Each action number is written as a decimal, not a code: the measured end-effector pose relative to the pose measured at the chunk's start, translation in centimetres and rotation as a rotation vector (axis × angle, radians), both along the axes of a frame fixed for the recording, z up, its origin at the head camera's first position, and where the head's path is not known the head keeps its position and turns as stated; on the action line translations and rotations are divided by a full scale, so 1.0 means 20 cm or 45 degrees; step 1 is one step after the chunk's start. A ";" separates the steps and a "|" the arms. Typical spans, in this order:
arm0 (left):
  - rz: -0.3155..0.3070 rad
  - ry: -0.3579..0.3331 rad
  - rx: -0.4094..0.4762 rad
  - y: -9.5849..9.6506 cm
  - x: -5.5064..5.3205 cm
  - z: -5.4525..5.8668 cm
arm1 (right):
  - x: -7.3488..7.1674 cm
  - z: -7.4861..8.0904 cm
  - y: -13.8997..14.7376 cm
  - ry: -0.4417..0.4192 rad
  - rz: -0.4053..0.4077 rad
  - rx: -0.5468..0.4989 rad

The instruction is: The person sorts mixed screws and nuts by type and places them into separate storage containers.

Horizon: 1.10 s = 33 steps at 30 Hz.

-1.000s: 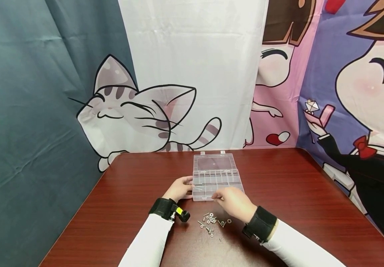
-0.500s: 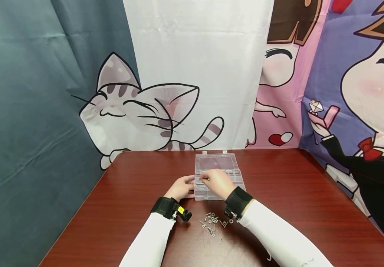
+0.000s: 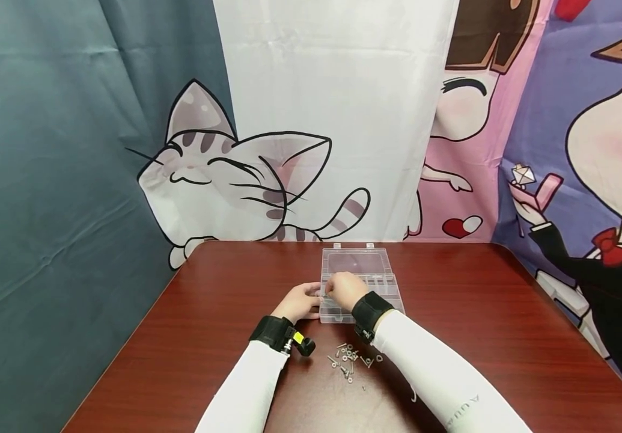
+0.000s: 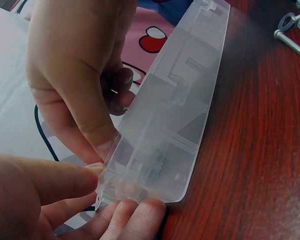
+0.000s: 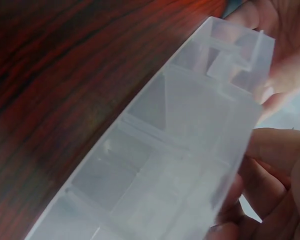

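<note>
A clear plastic compartment box [image 3: 338, 319] stands on the table with its lid [image 3: 356, 263] laid back. My left hand [image 3: 297, 302] holds the box's left end; in the left wrist view its thumb lies at the top rim and its fingers [image 4: 147, 220] press the outer wall. Over the left compartments, my right hand [image 3: 345, 290] reaches in with curled fingers, its fingertips dipping behind the front wall. I cannot tell whether they pinch anything. Through the cloudy front wall [image 5: 155, 165], the right wrist view shows the inner dividers.
Loose screws, nuts and washers [image 3: 350, 356] lie scattered on the brown table [image 3: 170, 349] in front of the box. A bolt [image 4: 290, 44] shows at the left wrist view's top right. Behind the table hangs a printed cartoon curtain [image 3: 311, 90].
My right hand has moved from the box's front right to its left compartments and lowered there. The left hand keeps its place on the box. The head view has shifted slightly.
</note>
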<state>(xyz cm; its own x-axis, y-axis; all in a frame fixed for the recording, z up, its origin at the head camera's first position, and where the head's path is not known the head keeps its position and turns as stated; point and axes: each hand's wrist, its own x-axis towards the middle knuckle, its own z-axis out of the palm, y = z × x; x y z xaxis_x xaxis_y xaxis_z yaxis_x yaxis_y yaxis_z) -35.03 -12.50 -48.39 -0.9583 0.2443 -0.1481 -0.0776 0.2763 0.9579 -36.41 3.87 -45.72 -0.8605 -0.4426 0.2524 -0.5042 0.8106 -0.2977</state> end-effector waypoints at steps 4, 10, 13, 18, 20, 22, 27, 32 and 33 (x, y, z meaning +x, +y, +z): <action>0.002 0.011 -0.010 0.01 0.00 0.01 | -0.03 -0.02 0.00 -0.053 -0.017 0.009; 0.009 0.013 0.001 0.01 0.00 0.01 | -0.05 -0.01 0.00 -0.151 -0.082 0.016; 0.005 0.016 -0.001 0.01 -0.01 0.00 | -0.06 -0.02 0.00 -0.169 -0.105 0.023; 0.012 -0.001 0.015 0.01 -0.02 0.00 | -0.08 -0.03 0.01 -0.144 -0.092 0.016; 0.016 -0.005 0.027 0.01 -0.02 0.00 | -0.08 -0.03 0.01 -0.132 -0.086 0.014; 0.023 -0.009 0.031 0.01 -0.02 0.00 | -0.08 -0.02 0.01 -0.137 -0.089 0.007; 0.028 -0.016 0.029 0.01 -0.02 0.00 | -0.07 -0.02 0.01 -0.164 -0.100 -0.005; 0.019 -0.014 0.014 0.01 -0.01 0.00 | -0.08 -0.05 0.01 -0.149 -0.114 -0.012; 0.017 -0.013 0.010 0.01 0.00 0.01 | -0.08 -0.06 0.01 -0.148 -0.116 -0.013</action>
